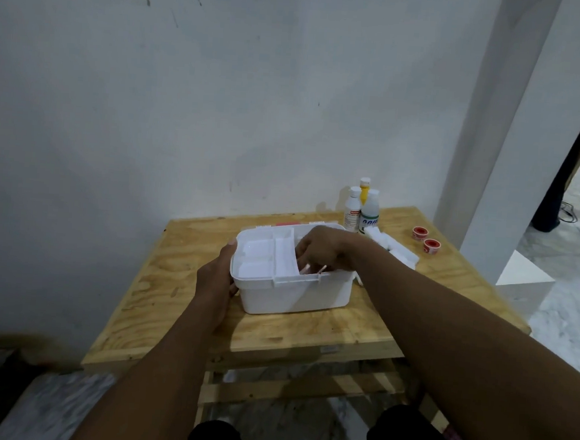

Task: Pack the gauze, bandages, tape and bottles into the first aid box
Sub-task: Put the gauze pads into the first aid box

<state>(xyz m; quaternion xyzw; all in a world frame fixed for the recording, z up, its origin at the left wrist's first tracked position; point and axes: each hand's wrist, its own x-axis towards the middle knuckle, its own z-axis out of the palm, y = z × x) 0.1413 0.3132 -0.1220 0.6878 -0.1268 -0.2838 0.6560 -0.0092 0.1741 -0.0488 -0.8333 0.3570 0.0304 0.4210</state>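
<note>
Nearest: two knees in dark trousers (pixel 404 437) at the bottom edge, with bare forearms reaching out above them.

First aid box (pixel 294 290): white, top open, standing on the counter (pixel 308 329) between the two hands. The left hand (pixel 216 283) clasps the box's left end, thumb up at the rim, fingers curved round the lower wall. The right hand (pixel 324 248) hangs over the open top, fingers curled down into the right-side space. A pale pinkish sliver shows at the fingertips, too small to name. Cannot tell whether this hand grips anything. A white divided tray (pixel 265 257) sits in the top of the box, just left of the right hand's fingers.

Just right of the right wrist, a heap of white packets (pixel 399 250) lies on the counter, partly hidden by the forearm; gauze or bandages, cannot tell which. Beyond the wrist, three bottles stand upright in a tight cluster: a red-labelled bottle (pixel 353 208), a yellow bottle (pixel 364 190) behind it, and a green-labelled bottle (pixel 370 213). Further right, two red tape rolls (pixel 419 233) lie flat, just beside each other, apart from the packets.

The counter is pale plywood set against a scuffed white wall (pixel 186 109). A white pillar (pixel 514 132) stands far right, on marbled floor (pixel 567 308).
</note>
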